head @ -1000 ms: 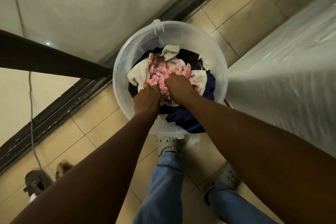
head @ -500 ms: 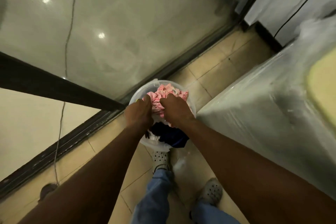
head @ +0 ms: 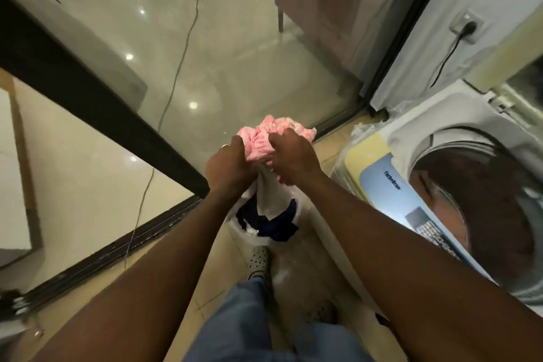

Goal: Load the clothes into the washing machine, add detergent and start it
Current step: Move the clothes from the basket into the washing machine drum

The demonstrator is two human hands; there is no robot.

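Observation:
My left hand [head: 227, 166] and my right hand [head: 291, 156] both grip a bundle of clothes held up in front of me. A pink garment [head: 264, 138] bunches out above my fists, while white cloth [head: 271, 197] and dark blue cloth [head: 277, 225] hang below them. The clear plastic bucket [head: 252, 236] shows only as a pale rim under the hanging clothes. To the right stands the top-loading washing machine [head: 458, 126], its drum opening [head: 482, 206] uncovered, with a blue and yellow label [head: 390, 185] on its near edge.
A glass sliding door with a black frame [head: 88, 91] fills the left. A wall socket with a black plug and cable [head: 467, 28] sits above the machine. My legs in jeans and my perforated shoes [head: 260, 261] stand on the beige floor tiles.
Both hands have lifted the bundle of clothes up and out of the bucket. My view has risen and turned right, bringing the machine's open drum into sight.

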